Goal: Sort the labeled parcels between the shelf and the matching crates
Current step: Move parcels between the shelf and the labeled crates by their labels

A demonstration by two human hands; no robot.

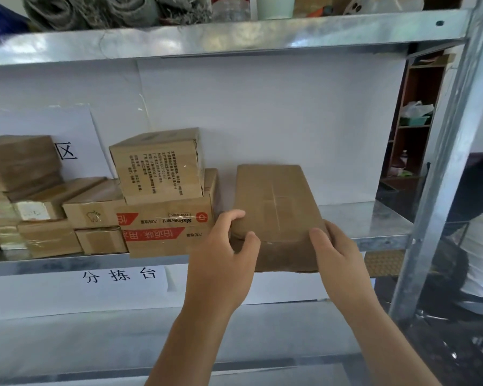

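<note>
Flat cardboard parcel [276, 207] overhangs metal shelf [374, 218] front edge, gripped between left hand [223, 252] at 9 o'clock, right hand [335, 252] at 3. Stacked boxes [162, 190] just beside, 9 o'clock. White backing behind.

I read "分拣台" on the white paper sign [120, 275] taped below the metal shelf edge. A single "区" shows on the white sheet [66, 150] behind the cartons. The brown carton with red bands [168, 232] carries "sixPrevent" upside down. The small print on the upper brown box [158, 165] is too fine for me.
</note>
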